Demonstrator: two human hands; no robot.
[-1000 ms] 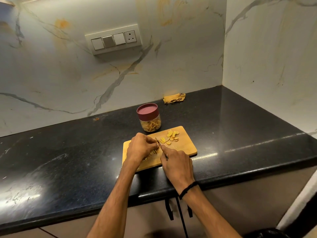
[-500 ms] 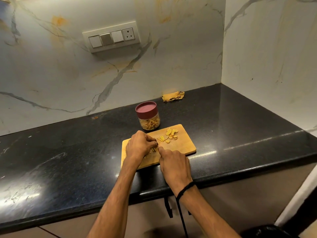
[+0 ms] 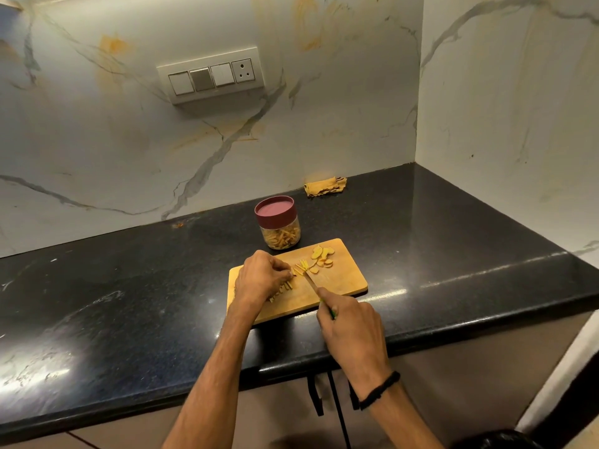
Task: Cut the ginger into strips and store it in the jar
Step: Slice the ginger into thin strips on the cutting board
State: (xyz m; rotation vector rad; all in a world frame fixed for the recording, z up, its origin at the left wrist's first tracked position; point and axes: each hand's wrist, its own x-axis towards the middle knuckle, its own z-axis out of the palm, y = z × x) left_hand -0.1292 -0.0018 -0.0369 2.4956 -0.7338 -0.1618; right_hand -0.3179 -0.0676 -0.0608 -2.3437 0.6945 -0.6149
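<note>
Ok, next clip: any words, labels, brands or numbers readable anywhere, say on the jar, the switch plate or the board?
None can be read.
The jar shows no label, the switch plate no markings and the board no print.

No legible text, label, brand, number or sign: the jar [image 3: 281,235], switch panel [image 3: 211,76] and cutting board [image 3: 344,280] bear none.
</note>
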